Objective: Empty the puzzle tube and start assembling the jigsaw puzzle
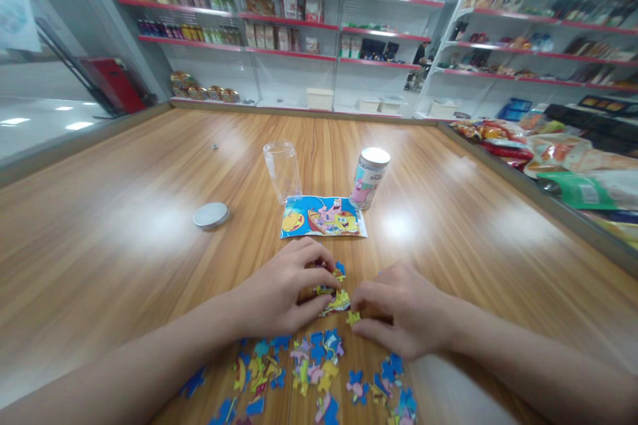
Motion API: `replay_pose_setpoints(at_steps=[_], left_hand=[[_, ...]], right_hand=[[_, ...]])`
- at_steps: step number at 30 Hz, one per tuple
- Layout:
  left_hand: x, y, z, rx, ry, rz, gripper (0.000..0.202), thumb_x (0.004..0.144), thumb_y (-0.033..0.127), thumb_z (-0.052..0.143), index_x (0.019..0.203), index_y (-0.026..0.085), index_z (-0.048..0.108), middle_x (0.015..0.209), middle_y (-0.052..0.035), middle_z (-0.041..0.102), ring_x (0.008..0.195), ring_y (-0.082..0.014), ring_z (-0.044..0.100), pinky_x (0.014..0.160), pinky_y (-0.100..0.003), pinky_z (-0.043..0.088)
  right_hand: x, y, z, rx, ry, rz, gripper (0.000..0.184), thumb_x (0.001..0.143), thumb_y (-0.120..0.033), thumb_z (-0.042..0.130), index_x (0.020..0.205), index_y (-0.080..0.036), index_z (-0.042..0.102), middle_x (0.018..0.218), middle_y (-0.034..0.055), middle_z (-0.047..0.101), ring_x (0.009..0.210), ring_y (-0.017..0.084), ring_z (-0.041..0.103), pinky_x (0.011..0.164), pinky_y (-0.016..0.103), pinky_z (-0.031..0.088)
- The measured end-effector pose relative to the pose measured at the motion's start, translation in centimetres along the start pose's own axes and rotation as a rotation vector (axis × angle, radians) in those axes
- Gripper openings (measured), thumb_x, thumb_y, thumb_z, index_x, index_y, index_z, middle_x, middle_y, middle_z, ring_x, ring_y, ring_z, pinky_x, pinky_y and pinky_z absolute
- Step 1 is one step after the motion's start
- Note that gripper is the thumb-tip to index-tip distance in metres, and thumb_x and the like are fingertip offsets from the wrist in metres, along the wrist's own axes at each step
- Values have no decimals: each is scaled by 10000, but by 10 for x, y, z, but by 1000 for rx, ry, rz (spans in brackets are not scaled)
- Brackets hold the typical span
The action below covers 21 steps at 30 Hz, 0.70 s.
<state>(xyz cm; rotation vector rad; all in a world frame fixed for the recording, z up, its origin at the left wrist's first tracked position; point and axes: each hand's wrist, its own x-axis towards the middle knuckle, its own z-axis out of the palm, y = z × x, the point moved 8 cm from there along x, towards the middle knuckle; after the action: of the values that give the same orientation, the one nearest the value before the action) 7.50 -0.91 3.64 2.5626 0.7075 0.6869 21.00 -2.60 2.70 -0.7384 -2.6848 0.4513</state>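
Several joined jigsaw pieces [339, 301] lie on the wooden table between my two hands, partly covered by my left fingers. My left hand [286, 285] rests over them from the left, fingers bent and apart, the fingertips touching the joined part. At the right, my right hand [399, 305] pinches a yellow puzzle piece [353, 317] between thumb and fingers, close beside the joined part. Loose puzzle pieces [316, 358] in blue, yellow and pink are spread nearer to me. Beyond my hands lies a cartoon picture card [323, 216].
Behind the card stand an open clear plastic jar [283, 172] and a capped cartoon-printed can [369, 179]. A round silver lid [211, 215] lies to the left. Packaged goods [563, 153] border the table's right edge. Stocked shelves [294, 20] line the back.
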Motion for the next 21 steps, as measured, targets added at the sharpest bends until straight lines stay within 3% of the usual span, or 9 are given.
replay_pose_setpoints(at_steps=[6,14,21], left_hand=[[0,0,-2,-11,24,10,180,901,178,622,1057,200,709,1101,-89,624,1046,-224,561,945,-427,471],[0,1,-3,2,37,10,173,886,177,636,1040,205,710,1096,-85,631,1039,-221,576,954,-419,475],[-1,-2,0,-21,20,-14,187,904,194,622,1086,192,663,1112,-79,633,1055,-221,569,962,-420,456]], right_hand=[[0,3,2,-18,-31,33,136,905,-338,591,930,-205,596,624,-20,646,529,134,597,506,256,330],[-1,-3,-1,-107,75,-53,149,943,-351,552,945,-205,578,607,-26,623,510,133,587,494,252,333],[1,6,-1,-106,148,38,213,981,-375,551,1047,-187,626,657,-5,677,547,131,628,512,244,365]])
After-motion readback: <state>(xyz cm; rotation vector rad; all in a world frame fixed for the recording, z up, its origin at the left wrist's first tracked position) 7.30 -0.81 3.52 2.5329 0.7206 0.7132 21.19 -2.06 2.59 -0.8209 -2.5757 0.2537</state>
